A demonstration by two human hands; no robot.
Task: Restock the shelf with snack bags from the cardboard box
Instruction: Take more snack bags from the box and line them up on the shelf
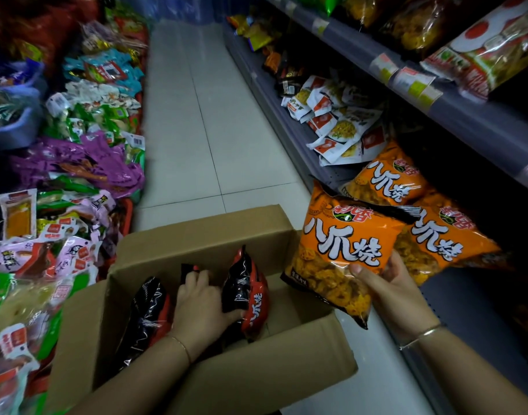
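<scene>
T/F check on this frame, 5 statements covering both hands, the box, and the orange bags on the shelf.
1. The right hand holds an orange snack bag. True.
2. The left hand is resting on the floor. False: it is down inside the cardboard box, among the red-and-black bags.
3. The box is shut. False: its flaps are open.
4. Two matching orange bags already lie on the lower shelf beside the held one. True.
5. The bags in the box are orange. False: those visible are red and black.
</scene>
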